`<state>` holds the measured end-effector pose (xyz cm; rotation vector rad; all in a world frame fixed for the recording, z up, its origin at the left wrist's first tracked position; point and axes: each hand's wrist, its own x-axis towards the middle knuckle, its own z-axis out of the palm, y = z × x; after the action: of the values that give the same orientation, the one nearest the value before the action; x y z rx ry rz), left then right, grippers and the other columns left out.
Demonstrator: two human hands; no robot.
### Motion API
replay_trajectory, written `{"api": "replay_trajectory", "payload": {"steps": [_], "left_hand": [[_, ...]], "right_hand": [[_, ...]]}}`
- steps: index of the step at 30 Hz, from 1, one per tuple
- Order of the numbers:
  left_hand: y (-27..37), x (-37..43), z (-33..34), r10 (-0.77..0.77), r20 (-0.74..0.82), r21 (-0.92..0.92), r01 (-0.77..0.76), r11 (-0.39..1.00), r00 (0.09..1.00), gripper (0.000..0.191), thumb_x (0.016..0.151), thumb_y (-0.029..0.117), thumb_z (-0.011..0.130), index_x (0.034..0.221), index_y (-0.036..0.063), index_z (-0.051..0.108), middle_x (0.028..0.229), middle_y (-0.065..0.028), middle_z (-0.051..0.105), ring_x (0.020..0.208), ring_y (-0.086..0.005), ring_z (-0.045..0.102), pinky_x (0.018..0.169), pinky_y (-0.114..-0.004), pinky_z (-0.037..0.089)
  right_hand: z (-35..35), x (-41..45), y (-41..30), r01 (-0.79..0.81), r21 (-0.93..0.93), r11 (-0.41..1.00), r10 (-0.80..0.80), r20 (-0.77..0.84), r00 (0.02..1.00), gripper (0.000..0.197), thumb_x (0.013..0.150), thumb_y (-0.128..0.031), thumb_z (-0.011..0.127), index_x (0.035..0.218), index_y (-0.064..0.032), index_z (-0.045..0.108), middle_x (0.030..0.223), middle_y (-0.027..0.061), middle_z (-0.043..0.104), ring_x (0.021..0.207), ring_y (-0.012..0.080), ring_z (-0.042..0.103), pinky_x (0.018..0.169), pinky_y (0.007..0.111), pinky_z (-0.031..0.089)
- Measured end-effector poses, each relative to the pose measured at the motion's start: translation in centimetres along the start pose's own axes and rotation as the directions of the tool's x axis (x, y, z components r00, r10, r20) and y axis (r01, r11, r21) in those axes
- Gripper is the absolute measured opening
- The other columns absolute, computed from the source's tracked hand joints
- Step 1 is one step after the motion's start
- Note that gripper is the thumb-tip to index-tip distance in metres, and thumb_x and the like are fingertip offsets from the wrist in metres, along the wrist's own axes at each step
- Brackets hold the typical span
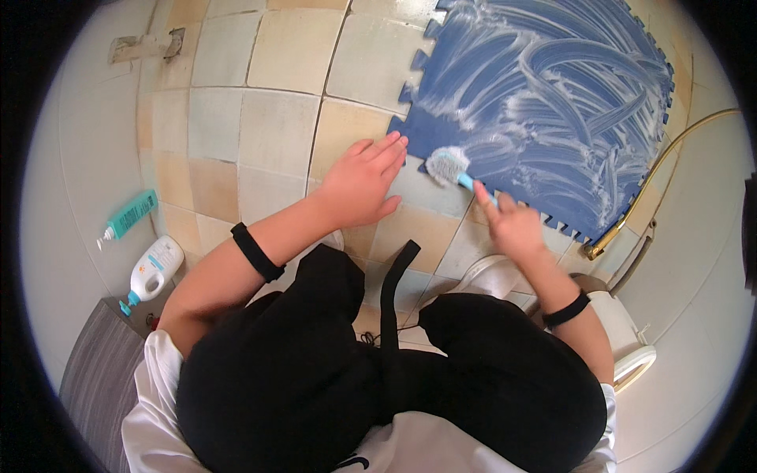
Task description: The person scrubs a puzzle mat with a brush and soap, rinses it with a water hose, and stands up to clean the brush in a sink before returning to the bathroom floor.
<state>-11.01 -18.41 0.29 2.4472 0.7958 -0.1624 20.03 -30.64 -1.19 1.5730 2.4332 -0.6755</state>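
Note:
A blue interlocking foam mat (434, 130) lies on the tiled floor, its top streaked with white suds in curved strokes. My right hand (516, 227) grips the light blue handle of a scrub brush (447, 165), index finger stretched along it. The foamy grey-white bristle head is at the mat's near left corner, over its jigsaw edge. At that same corner, my left hand (366, 183) is flat with its thumb apart and holds nothing. Its fingertips reach the mat's edge; whether they press on it is hard to tell.
Along the left wall stand a green pump bottle (131, 214) and a white detergent bottle (155, 269). A gold-coloured hose (656, 162) with a brass end (597, 245) runs along the mat's right side. A black strap (393, 290) hangs between my knees.

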Motion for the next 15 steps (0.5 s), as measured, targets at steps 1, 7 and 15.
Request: {"api": "replay_trajectory", "payload": {"steps": [1, 7, 15], "left_hand": [[-0.3, 0.1, -0.4, -0.001, -0.001, 0.025, 0.001, 1.000, 1.000, 0.068, 0.082, 0.036, 0.070, 0.133, -0.0062, 0.053, 0.148, -0.0178, 0.044, 0.141, -0.0292, 0.038, 0.112, -0.044, 0.034], [0.1, 0.3, 0.6, -0.044, -0.016, 0.055, 0.045, 0.998, 0.999, 0.068, 0.082, 0.039, 0.068, 0.130, -0.0068, 0.055, 0.147, -0.0171, 0.045, 0.140, -0.0287, 0.037, 0.111, -0.043, 0.034], [1.3, 0.3, 0.1, -0.062, -0.084, 0.073, 0.068, 0.995, 0.994, 0.073, 0.078, 0.042, 0.070, 0.130, -0.0070, 0.054, 0.137, -0.0169, 0.051, 0.133, -0.0298, 0.043, 0.111, -0.042, 0.034]], "right_hand": [[-1.1, 1.2, 1.1, 0.007, -0.048, 0.999, -0.007, -0.013, 1.000, 0.078, 0.081, -0.005, 0.057, 0.154, -0.0207, 0.034, 0.087, 0.0139, 0.062, 0.056, 0.0286, 0.062, 0.049, 0.041, 0.052], [-2.5, 4.7, 4.6, -0.293, 0.058, 0.954, 0.298, -0.249, 0.921, 0.064, 0.090, -0.010, 0.055, 0.151, -0.0217, 0.040, 0.076, 0.0109, 0.059, 0.054, 0.0293, 0.061, 0.045, 0.044, 0.049], [-5.1, 8.6, 6.0, -0.212, -0.077, 0.974, 0.191, -0.221, 0.957, 0.068, 0.089, -0.014, 0.054, 0.153, -0.0203, 0.034, 0.073, 0.0140, 0.057, 0.051, 0.0282, 0.061, 0.045, 0.042, 0.050]]}}
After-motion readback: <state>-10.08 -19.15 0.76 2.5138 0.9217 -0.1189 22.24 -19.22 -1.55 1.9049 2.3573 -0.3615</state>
